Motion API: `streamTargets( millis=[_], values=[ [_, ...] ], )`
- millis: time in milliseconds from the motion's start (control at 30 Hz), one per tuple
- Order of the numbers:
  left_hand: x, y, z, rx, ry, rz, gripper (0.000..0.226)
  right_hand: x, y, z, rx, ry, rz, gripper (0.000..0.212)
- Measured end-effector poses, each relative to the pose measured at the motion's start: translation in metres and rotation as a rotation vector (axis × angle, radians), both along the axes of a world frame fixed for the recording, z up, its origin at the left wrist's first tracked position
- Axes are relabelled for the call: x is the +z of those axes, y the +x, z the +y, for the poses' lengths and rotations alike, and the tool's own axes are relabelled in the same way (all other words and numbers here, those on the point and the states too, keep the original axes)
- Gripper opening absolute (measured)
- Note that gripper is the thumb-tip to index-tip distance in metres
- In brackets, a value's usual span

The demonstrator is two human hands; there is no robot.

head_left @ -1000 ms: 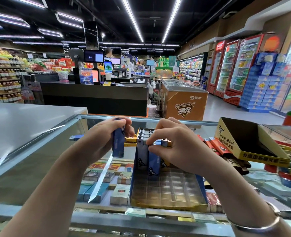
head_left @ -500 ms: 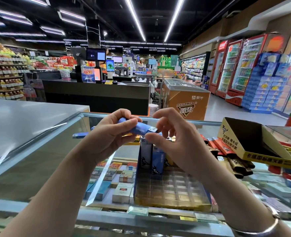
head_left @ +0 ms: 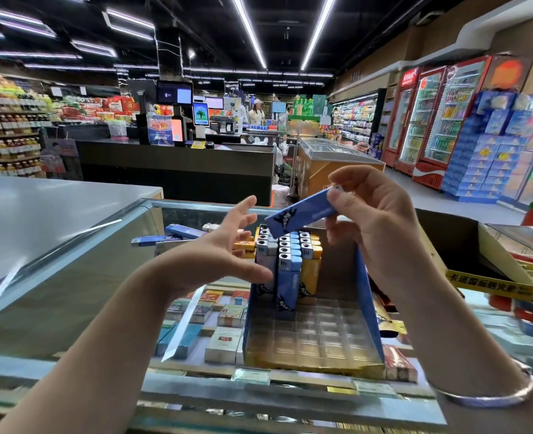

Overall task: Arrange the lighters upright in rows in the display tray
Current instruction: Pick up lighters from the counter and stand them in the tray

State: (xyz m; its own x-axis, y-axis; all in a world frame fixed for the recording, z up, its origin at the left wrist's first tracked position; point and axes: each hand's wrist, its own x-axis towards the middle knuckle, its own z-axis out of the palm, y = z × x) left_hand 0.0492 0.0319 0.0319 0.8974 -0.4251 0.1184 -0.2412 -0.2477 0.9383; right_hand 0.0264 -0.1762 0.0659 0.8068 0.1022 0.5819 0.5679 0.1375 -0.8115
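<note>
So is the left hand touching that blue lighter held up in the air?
Apart. The head view shows the left hand open, with a gap to the blue lighter, pinched by the right hand.

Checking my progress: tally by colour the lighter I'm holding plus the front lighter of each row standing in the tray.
Blue: 2 (held lighter in right hand, blue front lighter)
Pale: 1 (pale front lighter)
Yellow: 1 (yellow front lighter)
Total: 4
</note>
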Motion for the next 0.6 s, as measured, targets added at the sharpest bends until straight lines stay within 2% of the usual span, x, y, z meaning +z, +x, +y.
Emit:
streamTargets(
  millis=[100,267,433,600],
  values=[
    [-0.006,0.001,-0.005,-0.042,0.104,0.092,0.109,0.001,-0.001,0.0,0.068,-0.09,-0.051,0.018],
    [-0.007,0.006,-0.007,-0.036,0.056,0.136,0.093,-0.003,-0.006,0.007,0.092,-0.492,-0.237,0.027],
    [-0.011,0.011,-0.005,-0.027,0.071,0.137,0.083,-0.008,-0.006,0.011,-0.038,-0.815,-0.288,0.019],
    [-0.012,0.013,-0.004,-0.023,0.038,0.138,0.082,-0.006,-0.007,0.011,-0.116,-0.991,-0.356,0.018]
  ],
)
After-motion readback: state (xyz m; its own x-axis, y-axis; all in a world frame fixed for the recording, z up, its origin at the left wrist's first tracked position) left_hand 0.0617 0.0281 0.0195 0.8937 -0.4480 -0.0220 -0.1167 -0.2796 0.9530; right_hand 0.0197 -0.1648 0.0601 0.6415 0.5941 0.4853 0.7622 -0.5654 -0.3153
